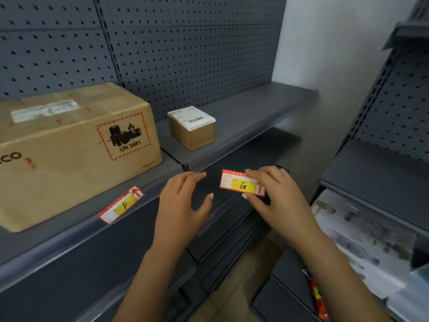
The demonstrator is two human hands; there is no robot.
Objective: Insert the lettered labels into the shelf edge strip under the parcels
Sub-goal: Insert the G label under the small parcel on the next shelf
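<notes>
- The person's two forearms rise from the bottom edge toward the shelving; the right hand (276, 196) pinches the label marked G (242, 185) at its right end, fingers curled over the top edge and thumb under the bottom edge
- The left hand (183, 201) hangs just left of that label, apart from it; its fingers are loosely spread and slightly bent, and it holds nothing
- The label marked G is red-bordered with a yellow patch and a red arrow at its right end; it lies between the two hands, nearly level, in front of the shelf's front edge and below the small box (191, 129); whether it touches the edge cannot be told
- The label marked F (121, 204), of the same kind, sits in the shelf edge strip (76, 226), left of the left hand and well apart from the right; it lies under the near right corner of the large cardboard box (69, 145)
- The large cardboard box stands on the shelf (243, 108) at the left and bears a red-hatched warning mark reading UN 3481; the small box, topped with a white barcode sticker, stands to its right, apart from it
- A dark pegboard (185, 54) backs the shelf
- At the lower right, a red and yellow packet (315, 296) lies beside blurred papers (362, 240) on a neighbouring shelf unit
</notes>
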